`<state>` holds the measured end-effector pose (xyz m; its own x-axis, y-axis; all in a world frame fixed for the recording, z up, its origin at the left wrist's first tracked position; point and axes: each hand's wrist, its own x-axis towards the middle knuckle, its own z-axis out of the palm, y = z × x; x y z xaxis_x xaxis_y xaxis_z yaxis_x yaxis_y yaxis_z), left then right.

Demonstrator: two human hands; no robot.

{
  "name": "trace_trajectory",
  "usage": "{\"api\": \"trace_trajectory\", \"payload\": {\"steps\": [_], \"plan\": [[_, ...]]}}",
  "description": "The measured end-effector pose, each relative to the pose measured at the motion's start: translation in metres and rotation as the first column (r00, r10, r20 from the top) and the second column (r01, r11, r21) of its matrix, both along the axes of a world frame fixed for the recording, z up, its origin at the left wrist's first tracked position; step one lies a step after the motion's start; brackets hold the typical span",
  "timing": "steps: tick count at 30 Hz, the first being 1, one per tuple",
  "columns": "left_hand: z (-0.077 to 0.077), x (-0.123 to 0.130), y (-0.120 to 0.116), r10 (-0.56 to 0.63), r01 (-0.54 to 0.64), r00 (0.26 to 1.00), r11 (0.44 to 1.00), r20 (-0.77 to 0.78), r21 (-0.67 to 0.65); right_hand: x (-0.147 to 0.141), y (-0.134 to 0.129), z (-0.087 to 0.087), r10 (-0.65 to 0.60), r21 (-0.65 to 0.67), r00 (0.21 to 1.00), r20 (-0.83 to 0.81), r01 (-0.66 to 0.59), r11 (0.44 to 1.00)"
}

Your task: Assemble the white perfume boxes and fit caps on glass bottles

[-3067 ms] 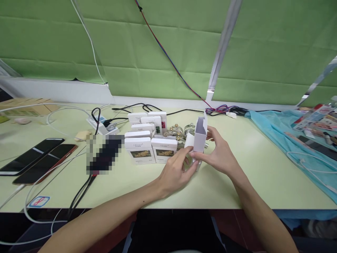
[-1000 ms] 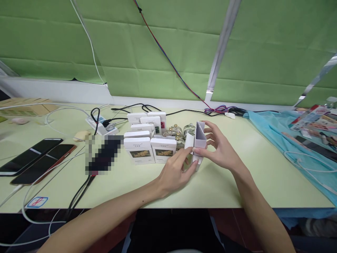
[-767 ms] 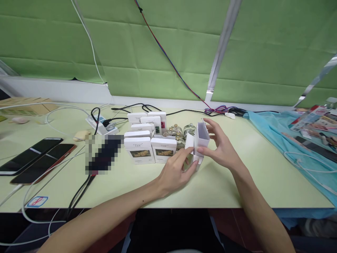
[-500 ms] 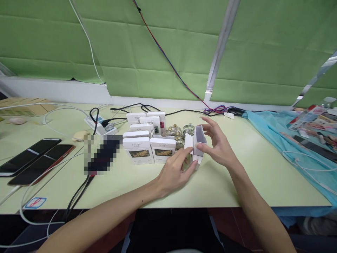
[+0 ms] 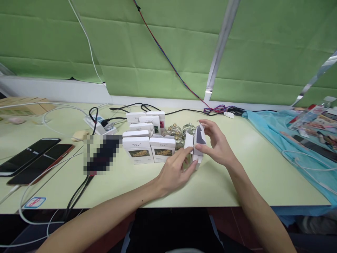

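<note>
A small white box (image 5: 198, 149) with raised flaps is between my two hands, right of the middle. My left hand (image 5: 175, 170) grips its left side, thumb and fingers at the lower flap. My right hand (image 5: 217, 144) holds the right side, thumb on the near face and fingertips at the far top edge. Dark grey shows at the box's top. Just left of it sit several glass jars with gold-coloured knobs (image 5: 174, 130). Further left, several white boxes (image 5: 138, 151) stand upright in rows, the front two bearing a dark picture with yellow shapes.
Two phones (image 5: 31, 156) lie at the left, near white cables. A power strip (image 5: 98, 124) with black plugs is behind a pixelated dark object (image 5: 105, 154). Blue cloth (image 5: 276, 130) with assorted items covers the right end. Cables run along the back edge.
The fingers of my right hand have come in onto the box's far top edge. A dark grey surface now shows where the box's open, pale inside was visible. My left hand has hardly moved.
</note>
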<state>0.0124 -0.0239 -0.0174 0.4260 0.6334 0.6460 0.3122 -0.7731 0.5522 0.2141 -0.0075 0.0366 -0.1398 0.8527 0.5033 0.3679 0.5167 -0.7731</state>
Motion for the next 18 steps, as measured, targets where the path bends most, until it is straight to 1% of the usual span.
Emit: {"api": "trace_trajectory", "payload": {"steps": [8,13,18], "plan": [[-0.003,0.0,0.0002,-0.008,0.008,1.0,1.0,0.0,0.006,0.0017,0.0001,0.0004,0.015,-0.07,0.999,-0.031,-0.018,0.997],[-0.0044,0.0001,0.0002,-0.009,0.009,1.0,1.0,0.002,-0.001,0.0011,-0.0011,0.0011,0.053,-0.053,0.995,-0.086,-0.057,0.997],[-0.0019,-0.0003,0.0003,-0.013,0.013,1.0,1.0,0.001,0.0,0.0009,0.0005,-0.002,0.063,-0.015,0.989,-0.136,-0.066,0.998]]}}
